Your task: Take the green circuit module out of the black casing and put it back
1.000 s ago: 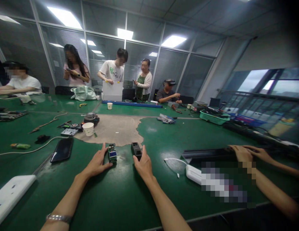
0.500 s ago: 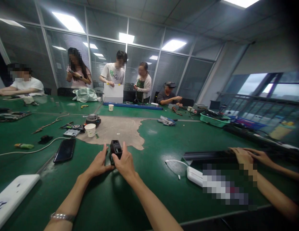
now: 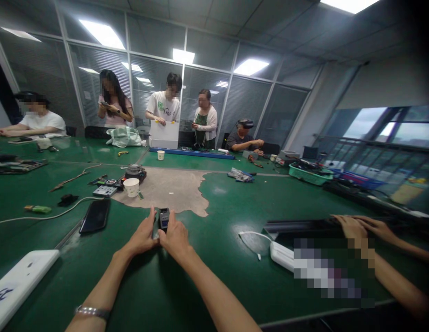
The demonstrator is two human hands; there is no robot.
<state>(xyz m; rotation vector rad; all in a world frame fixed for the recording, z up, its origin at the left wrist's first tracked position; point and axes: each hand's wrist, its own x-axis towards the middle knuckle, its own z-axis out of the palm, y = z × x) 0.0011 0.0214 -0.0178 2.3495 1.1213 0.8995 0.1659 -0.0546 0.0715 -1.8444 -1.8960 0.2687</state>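
Note:
A small black box-shaped device with a lighter grey end is in front of me, low over or on the green table; I cannot tell if it touches the surface. My right hand closes on its right and near sides, index finger along the side and thumb at the near end. My left hand is just left of it, fingers stretched forward with a narrow gap to the device. The left thumb points in under its near end, close to the right thumb; whether it touches is unclear.
A black phone, a paper cup and a white numbered case lie to the left. At right, another person's hands rest on a long black part, near a white power strip. Several people are across the table.
The device has tilted or lowered slightly between my hands, showing its grey end from another angle. My right hand has shifted slightly with it.

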